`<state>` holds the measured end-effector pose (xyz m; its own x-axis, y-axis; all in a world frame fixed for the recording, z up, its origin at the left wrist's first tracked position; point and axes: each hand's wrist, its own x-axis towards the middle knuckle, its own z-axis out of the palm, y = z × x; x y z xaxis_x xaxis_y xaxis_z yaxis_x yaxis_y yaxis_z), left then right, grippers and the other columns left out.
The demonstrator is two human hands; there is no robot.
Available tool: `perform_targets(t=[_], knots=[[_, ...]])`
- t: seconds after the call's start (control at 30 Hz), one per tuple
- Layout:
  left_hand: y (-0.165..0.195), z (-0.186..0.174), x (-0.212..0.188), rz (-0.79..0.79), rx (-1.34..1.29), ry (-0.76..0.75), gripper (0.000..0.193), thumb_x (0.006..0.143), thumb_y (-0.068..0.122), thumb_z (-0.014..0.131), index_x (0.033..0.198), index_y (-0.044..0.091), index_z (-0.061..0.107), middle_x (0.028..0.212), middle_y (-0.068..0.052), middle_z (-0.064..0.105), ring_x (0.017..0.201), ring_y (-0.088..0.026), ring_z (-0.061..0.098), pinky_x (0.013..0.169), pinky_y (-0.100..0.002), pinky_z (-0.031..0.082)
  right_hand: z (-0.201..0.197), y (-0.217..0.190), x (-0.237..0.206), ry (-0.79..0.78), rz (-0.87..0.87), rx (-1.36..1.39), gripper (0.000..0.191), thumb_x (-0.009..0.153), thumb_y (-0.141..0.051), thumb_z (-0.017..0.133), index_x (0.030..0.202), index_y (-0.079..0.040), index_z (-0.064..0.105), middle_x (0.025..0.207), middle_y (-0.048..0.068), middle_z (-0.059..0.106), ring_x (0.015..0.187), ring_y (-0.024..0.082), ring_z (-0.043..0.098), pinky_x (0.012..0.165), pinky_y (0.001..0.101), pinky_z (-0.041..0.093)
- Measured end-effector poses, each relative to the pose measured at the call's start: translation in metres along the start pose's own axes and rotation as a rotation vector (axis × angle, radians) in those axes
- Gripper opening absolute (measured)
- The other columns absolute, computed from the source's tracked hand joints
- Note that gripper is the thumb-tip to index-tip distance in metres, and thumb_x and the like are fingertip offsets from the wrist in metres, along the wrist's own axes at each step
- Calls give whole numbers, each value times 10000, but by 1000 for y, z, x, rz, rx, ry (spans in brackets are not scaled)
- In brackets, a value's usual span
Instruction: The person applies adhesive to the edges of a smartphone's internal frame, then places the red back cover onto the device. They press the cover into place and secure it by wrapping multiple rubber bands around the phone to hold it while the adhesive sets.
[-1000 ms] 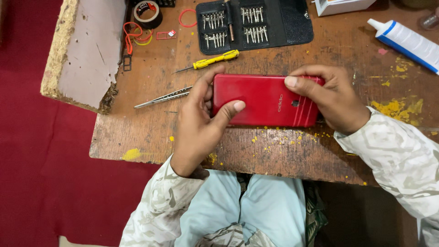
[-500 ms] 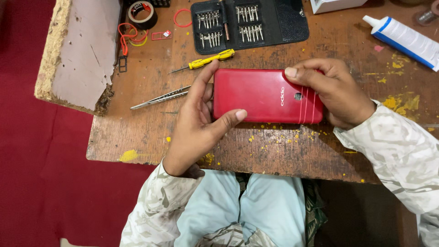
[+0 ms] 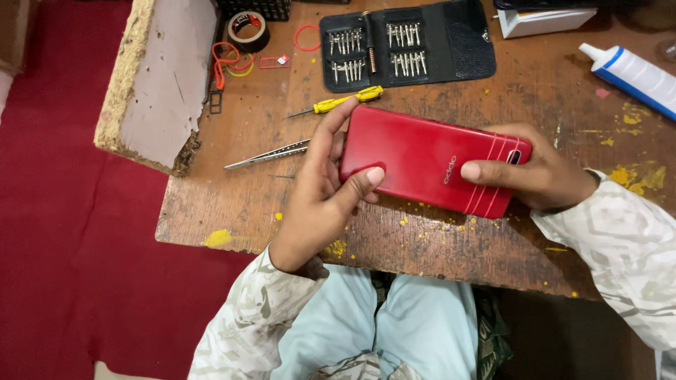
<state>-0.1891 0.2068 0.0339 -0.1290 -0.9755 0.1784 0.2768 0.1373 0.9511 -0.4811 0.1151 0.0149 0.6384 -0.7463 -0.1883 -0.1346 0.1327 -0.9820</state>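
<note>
A: Item one, centre of frame?
B: Red smartphone (image 3: 429,165), back cover up, held just above the worn wooden table (image 3: 493,246). Left hand (image 3: 320,197) grasps its left end, thumb on the back; right hand (image 3: 542,176) grips the right end, forefinger beside the camera.

A: Step in hand?
B: Judged: steadying the phone, cover on. A next move would call for a tool at the seam.

A: Packages?
B: White-and-blue tube (image 3: 634,74), upper right; white box (image 3: 546,20), top; black bit case (image 3: 405,46), open; yellow screwdriver (image 3: 345,102); tweezers (image 3: 271,153); tape roll (image 3: 248,29).
</note>
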Motion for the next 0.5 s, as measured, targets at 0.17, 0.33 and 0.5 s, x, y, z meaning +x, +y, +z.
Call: perform_targets(t=[0.17,0.33,0.5], knots=[[11,-1,2,-62,191,136,639,980,60,656,1536,85,341,1223,-69,645,820,-81,657,629,-230,556,2,5,1,99,26,100,468,932,-328,672,1104,107,656,839,196,694,726,287,725,696,404,634],[25,-58,50,556,1151,334,109,1053,30,699,1162,27,703,968,-121,673,836,-231,678,717,-340,537,7,-3,11,425,-7,394,436,997,-307,600,1323,-17,600,1074,95,695,845,210,693,628,359,562],[8,-114,132,653,1770,122,43,850,68,705,859,87,743,908,-115,678,895,-314,662,724,-420,549,9,-5,18,386,-115,441,454,1034,-310,617,1378,-14,595,1119,111,689,886,225,690,662,370,573]])
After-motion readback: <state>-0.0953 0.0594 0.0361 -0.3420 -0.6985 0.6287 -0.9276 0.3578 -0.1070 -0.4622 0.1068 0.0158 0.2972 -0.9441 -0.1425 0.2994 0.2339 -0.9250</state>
